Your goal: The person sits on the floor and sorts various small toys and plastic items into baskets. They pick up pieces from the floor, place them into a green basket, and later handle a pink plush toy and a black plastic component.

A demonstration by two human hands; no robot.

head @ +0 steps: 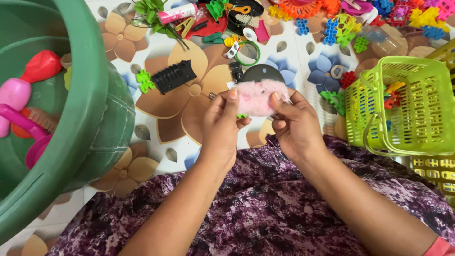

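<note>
A fluffy pink puff [259, 97] is held up over the patterned floor by both my hands. My left hand [222, 127] pinches its left edge with thumb and fingers. My right hand [295, 124] grips its right edge. A small green piece [242, 115] peeks out under the puff between my hands. A black round disc [261, 73] lies on the floor just behind the puff.
A big green tub [80, 104] with pink and red toys stands at left. A lime plastic basket [403, 102] with bright pieces stands at right, a yellow one [433, 170] below it. A black comb clip [173, 76], green ring [248, 52] and several colourful toys lie beyond.
</note>
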